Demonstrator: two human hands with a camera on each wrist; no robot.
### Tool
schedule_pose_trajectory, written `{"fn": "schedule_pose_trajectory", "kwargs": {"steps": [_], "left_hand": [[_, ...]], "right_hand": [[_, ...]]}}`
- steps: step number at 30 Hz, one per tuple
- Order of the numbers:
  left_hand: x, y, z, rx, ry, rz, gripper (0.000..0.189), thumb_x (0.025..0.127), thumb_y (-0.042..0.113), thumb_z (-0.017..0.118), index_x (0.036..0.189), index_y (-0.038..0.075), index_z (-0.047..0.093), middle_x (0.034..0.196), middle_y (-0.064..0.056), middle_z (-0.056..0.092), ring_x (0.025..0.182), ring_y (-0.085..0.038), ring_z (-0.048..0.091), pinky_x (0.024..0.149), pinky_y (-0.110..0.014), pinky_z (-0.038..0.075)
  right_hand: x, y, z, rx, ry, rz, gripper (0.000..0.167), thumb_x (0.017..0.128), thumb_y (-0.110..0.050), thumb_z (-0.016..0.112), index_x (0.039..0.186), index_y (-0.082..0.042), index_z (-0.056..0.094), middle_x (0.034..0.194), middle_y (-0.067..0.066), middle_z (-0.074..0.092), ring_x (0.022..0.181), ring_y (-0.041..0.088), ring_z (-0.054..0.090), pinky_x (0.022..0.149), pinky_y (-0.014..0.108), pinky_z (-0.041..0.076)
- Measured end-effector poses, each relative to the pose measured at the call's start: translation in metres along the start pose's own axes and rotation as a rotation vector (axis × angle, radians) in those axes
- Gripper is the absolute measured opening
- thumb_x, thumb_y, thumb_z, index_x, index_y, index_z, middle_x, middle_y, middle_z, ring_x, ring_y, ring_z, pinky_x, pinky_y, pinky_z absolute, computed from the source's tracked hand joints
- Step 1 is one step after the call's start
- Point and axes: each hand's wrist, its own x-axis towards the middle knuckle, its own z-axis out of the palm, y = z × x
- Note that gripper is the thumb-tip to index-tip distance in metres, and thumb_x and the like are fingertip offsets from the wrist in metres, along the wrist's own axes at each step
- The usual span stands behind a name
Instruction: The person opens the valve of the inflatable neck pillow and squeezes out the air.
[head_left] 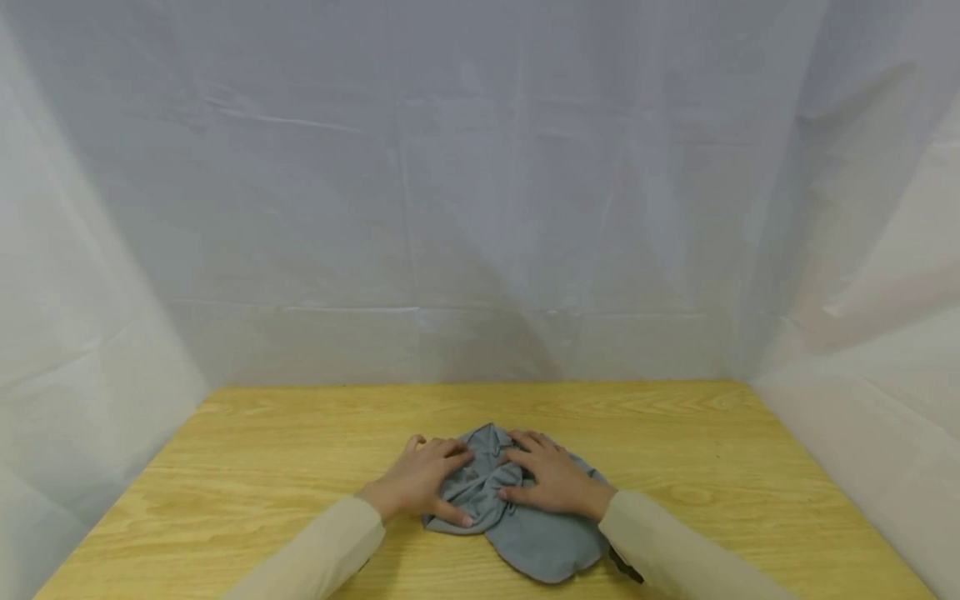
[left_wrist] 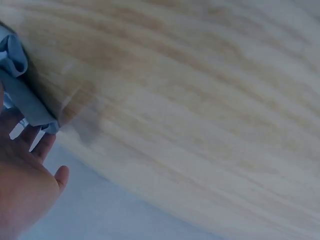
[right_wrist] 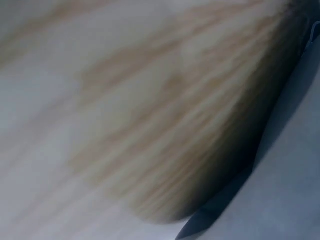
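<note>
A crumpled grey-blue cloth piece (head_left: 551,542) lies on the table, gathered into folds at its middle, with a smooth rounded flap towards the near right. My left hand (head_left: 423,483) rests on its left part, fingers and thumb spread apart. On the upper right part lies my right hand (head_left: 555,479), its fingers spread and slightly bent over the folds. In the left wrist view, the left hand (left_wrist: 25,185) touches a rolled edge of the cloth (left_wrist: 30,102). The right wrist view shows the cloth (right_wrist: 290,175) large and close, with the right hand out of sight.
Under the cloth is a yellow wood-grain table (head_left: 300,442). Pale sheeting (head_left: 480,208) hangs behind it and along both sides. A small dark strip (head_left: 626,567) shows beside the right sleeve (head_left: 675,550), at the cloth's near right edge.
</note>
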Motion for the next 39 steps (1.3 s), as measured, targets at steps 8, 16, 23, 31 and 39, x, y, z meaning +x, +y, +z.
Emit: {"fn": "schedule_pose_trajectory", "kwargs": {"steps": [8,16,23,31,39], "left_hand": [[-0.002,-0.002,0.005,-0.017,-0.005,0.027,0.090,0.069,0.064,0.065,0.137,0.008,0.042,0.143,-0.011,0.037,0.130,-0.026,0.036,0.102,-0.050,0.027],[-0.001,-0.001,0.004,-0.055,-0.021,0.012,0.091,0.069,0.064,0.065,0.137,0.008,0.041,0.147,-0.007,0.033,0.132,-0.031,0.034,0.102,-0.056,0.024],[-0.001,0.001,0.000,-0.039,-0.014,-0.006,0.091,0.067,0.063,0.067,0.136,0.009,0.042,0.143,-0.007,0.039,0.130,-0.033,0.036,0.101,-0.059,0.023],[-0.003,0.003,0.000,-0.031,-0.010,-0.002,0.091,0.067,0.062,0.067,0.136,0.009,0.042,0.143,-0.007,0.039,0.129,-0.033,0.037,0.099,-0.059,0.024],[-0.004,0.001,0.002,-0.027,-0.002,0.003,0.091,0.067,0.063,0.066,0.136,0.009,0.042,0.144,-0.007,0.039,0.129,-0.032,0.037,0.098,-0.059,0.026]], "right_hand": [[0.000,-0.001,-0.001,-0.002,-0.003,0.001,0.055,0.086,-0.056,0.050,0.131,-0.024,0.047,0.148,0.012,0.028,0.134,0.039,0.025,0.093,0.066,0.027],[-0.002,0.004,-0.001,0.028,0.013,-0.073,0.058,0.089,-0.051,0.050,0.141,-0.030,0.034,0.151,0.011,0.020,0.135,0.041,0.021,0.097,0.066,0.023],[-0.009,0.009,-0.007,0.061,-0.024,-0.163,0.056,0.088,-0.048,0.053,0.139,-0.031,0.037,0.153,0.014,0.012,0.137,0.041,0.015,0.098,0.067,0.022],[-0.024,0.015,-0.016,0.031,-0.163,-0.235,0.084,0.070,-0.063,0.065,0.142,-0.039,0.027,0.154,0.008,0.002,0.139,0.041,0.007,0.097,0.069,0.018],[-0.030,0.011,-0.017,0.014,-0.207,-0.253,0.091,0.069,-0.062,0.067,0.144,-0.040,0.021,0.155,0.004,0.001,0.140,0.032,0.011,0.097,0.069,0.017]]}}
